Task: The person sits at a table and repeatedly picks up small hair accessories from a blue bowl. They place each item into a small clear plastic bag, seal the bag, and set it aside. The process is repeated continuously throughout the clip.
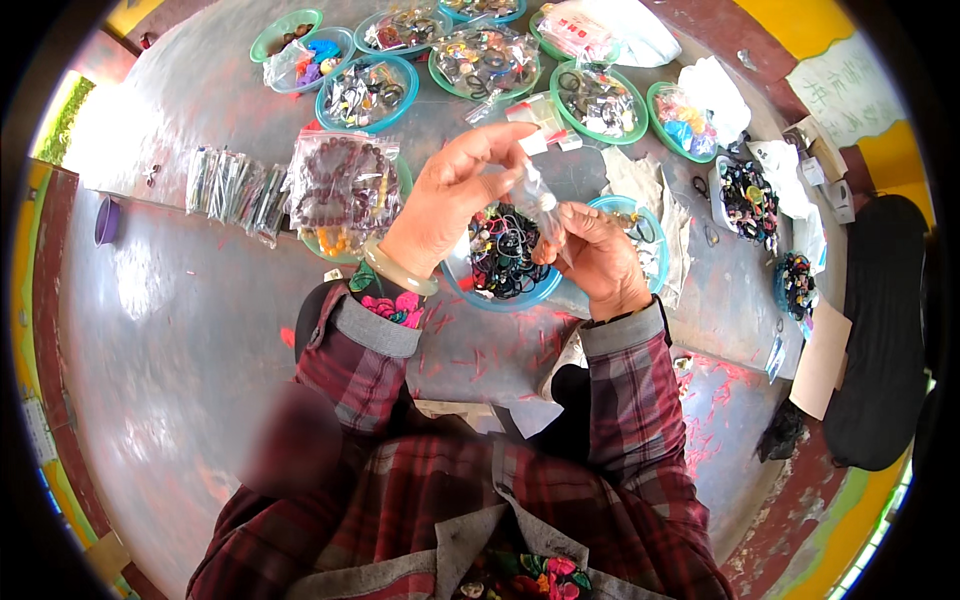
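Observation:
Between my two hands is a small clear plastic bag, raised above a blue basin. My left hand, with a pale bangle at its wrist, pinches the bag's upper end beside a white tab. Lower down, my right hand grips the bag between thumb and fingers. What the bag contains is too small to make out. Beneath the hands, the blue basin holds a heap of dark hair ties. A second blue basin with loose small items is partly hidden behind my right hand.
Blue and green basins of bagged trinkets, such as one blue basin, line the far side. Bagged dark beads and slim clear packets lie left. To the right are a white tub, a cloth and a cardboard piece.

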{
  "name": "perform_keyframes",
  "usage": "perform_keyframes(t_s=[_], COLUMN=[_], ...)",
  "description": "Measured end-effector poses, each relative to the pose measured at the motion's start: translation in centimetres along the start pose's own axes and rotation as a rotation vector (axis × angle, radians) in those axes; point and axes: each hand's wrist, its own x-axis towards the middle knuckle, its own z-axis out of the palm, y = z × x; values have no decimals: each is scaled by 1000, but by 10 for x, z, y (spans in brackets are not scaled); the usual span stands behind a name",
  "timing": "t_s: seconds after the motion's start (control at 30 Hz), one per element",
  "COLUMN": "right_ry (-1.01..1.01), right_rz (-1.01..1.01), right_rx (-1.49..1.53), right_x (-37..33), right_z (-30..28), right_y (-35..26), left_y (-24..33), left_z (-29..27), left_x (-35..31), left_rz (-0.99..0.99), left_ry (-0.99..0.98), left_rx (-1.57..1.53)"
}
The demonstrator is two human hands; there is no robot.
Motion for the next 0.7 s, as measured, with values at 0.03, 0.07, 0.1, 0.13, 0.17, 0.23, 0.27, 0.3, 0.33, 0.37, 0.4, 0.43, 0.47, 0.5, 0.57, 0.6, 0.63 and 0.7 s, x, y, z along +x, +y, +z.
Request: perform_keyframes(t_s=[0.03,0.07,0.1,0.13,0.17,0.23,0.27,0.3,0.33,0.37,0.4,0.43,0.47,0.5,0.57,0.6,0.63,0.7], right_ry=[-9,5,18,31,11,-29,-6,17,40,164,288,412,467,467,462,440,419,403], right_rz=[14,16,17,19,19,20,32,43,55,19,-17,-53,-122,-175,-280,-305,-331,-359], right_rx=[2,-14,-31,-47,-42,-33,-72,-111,-150,-261,-371,-481,-582,-516,-383,-382,-382,-403], right_x=[0,-1,-1,-1,-2,-3,-4,-4,-4,-3,-2,-1,-3,-4,-4,-4,-4,-4], right_z=[0,0,0,0,0,1,3,5,6,5,3,2,5,8,13,15,16,16], right_y=[0,0,1,1,1,-1,-1,-2,-2,-3,-5,-6,-12,-14,-16,-15,-15,-13], left_y=[0,2,2,2,2,5,6,5,4,4,4,4,4,3,4,3,3,2], left_z=[0,1,0,-2,-3,-1,-1,-2,-4,-5,-4,-3,-2,-1,1,2,4,5], left_x=[0,1,1,2,2,0,-1,-1,-1,0,0,0,0,0,1,1,1,2], left_rz=[50,40,58,75,91,-22,-80,-106,-133,-159,-188,-217,-246,-259,-284,-284,-284,-289], left_ry=[-8,-3,-47,-91,-135,-137,-137,-123,-108,-96,-56,-15,25,39,71,78,86,83], left_rx=[77,46,27,7,-11,-90,-129,-117,-105,-92,-71,-50,-30,28,148,162,176,198])
